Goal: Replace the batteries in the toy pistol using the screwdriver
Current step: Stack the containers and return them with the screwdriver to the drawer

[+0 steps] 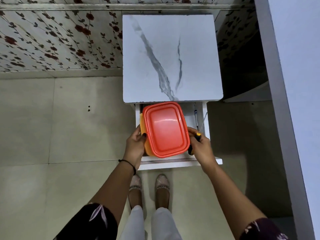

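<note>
Progress: early, pistol unseen | red-lidded box (165, 129) gripped at 9 o'clock by left hand (136, 146), 3 o'clock by right hand (202, 147), screwdriver (198, 135) clasped alongside.

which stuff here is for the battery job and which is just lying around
For the job: screwdriver, gripped in the right hand; orange-lidded box, held between that hand and the left hand, contents unseen, so likely but unsure.

Lying about: pen-like item in the open drawer; marble tabletop.
</note>
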